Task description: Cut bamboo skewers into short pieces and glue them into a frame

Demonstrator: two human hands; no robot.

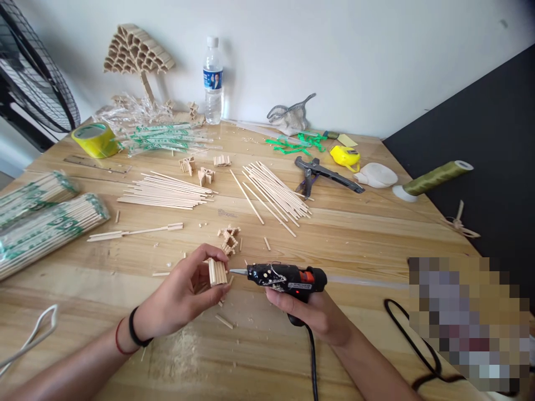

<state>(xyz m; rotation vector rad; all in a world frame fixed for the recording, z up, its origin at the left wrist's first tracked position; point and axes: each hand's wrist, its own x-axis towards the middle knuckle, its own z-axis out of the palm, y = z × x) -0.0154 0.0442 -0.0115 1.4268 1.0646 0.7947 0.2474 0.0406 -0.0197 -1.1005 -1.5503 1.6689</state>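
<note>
Head view looks down on a wooden bench (pixel 343 234) where both hands work close together. Her left hand (pixel 184 292) pinches a small block of glued stick pieces (pixel 217 272) between thumb and fingertips, holding it just above the bench. Her right hand (pixel 311 312) is wrapped around the grip of a black glue gun (pixel 288 277), whose metal nozzle points at the block and nearly touches its side; a black cord runs from the gun toward the person. Just beyond the block lies a little cluster of cut pieces (pixel 229 238). Farther beyond the block, loose bamboo sticks (pixel 273 192) fan out, with pliers (pixel 321 174) near them. Well left of the block sit wrapped stick bundles (pixel 42 223). A water bottle (pixel 213 81) stands by the wall.
</note>
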